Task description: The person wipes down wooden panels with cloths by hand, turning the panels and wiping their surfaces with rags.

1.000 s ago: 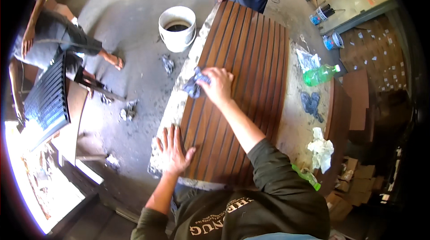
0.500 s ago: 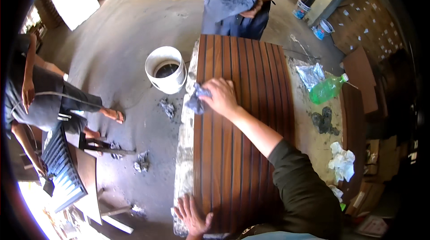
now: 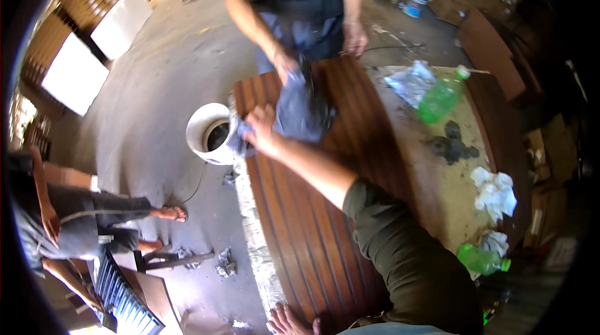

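A dark brown slatted wooden panel [image 3: 325,222] lies flat on a worktable. My right hand [image 3: 261,130] presses a small blue-grey rag [image 3: 240,141] onto the panel's far left corner. My left hand [image 3: 289,321] rests flat on the panel's near edge, fingers spread, holding nothing. Across the panel a person in a dark shirt pushes a larger blue cloth [image 3: 300,113] over the wood with one hand [image 3: 284,67], right beside my right hand.
A white bucket [image 3: 209,134] stands on the floor by the panel's far left corner. Green plastic bottles [image 3: 440,96] [image 3: 480,259], crumpled white rags [image 3: 495,190] and dark rags [image 3: 451,142] lie on the table at right. Another person [image 3: 75,222] crouches at left beside a slatted piece [image 3: 128,297].
My right hand slid the rag farther along the panel to its far left corner. The person opposite lowered the blue cloth onto the wood. My view shifted toward the panel's far end.
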